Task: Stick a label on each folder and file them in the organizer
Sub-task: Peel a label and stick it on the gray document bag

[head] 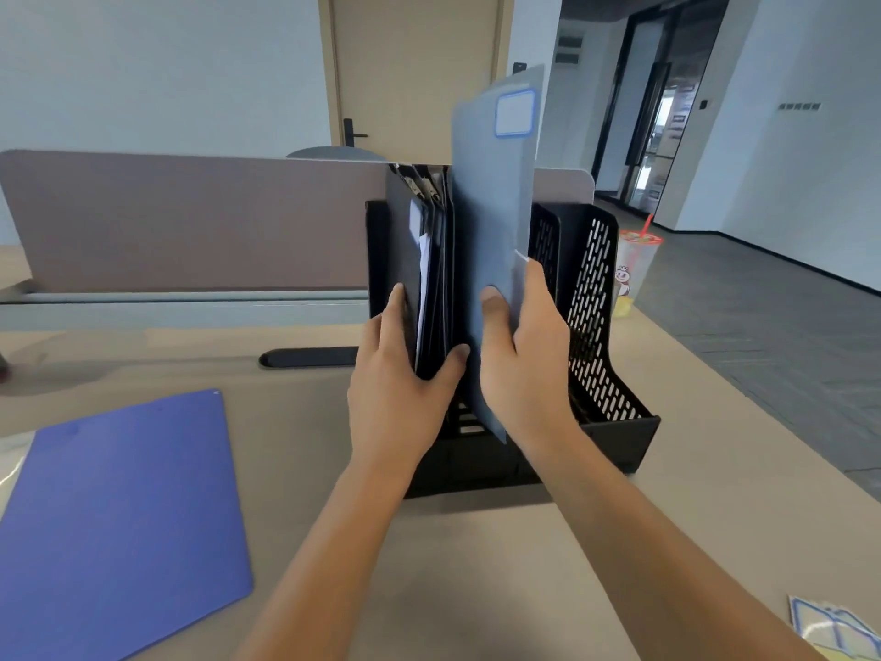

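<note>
From the head camera, you were in the filing step: your right hand (522,355) gripped a grey-blue folder (491,221) near its lower edge, thumb pressed on the near face and fingers curled round behind it, and held it upright over the black organizer (610,436). The folder already carried its label (514,113), a white sticker with a blue border near the top corner, so I judge the sticking was done for this one. Its bottom edge had dipped into the middle slot, though the picture did not show whether it had reached the floor of the tray. Your left hand (405,379) was curled round the dark folders (419,260) standing in the left slot, thumb on their right side and fingers on the left, seemingly holding them clear of the incoming folder. The two hands sat just beside one another, with the grey-blue folder's near edge between them. The next move, as I read it, called for lowering the folder straight down between the dividers without snagging the neighbours, then letting go with both hands. A purple folder (128,522) lay flat on the desk (476,565) well to your left, with no label visible on the upturned face, so it probably remained to be done. A label sheet (839,632) lay at the desk's near right corner, and a plastic cup (631,274) stood behind the organizer.
</note>
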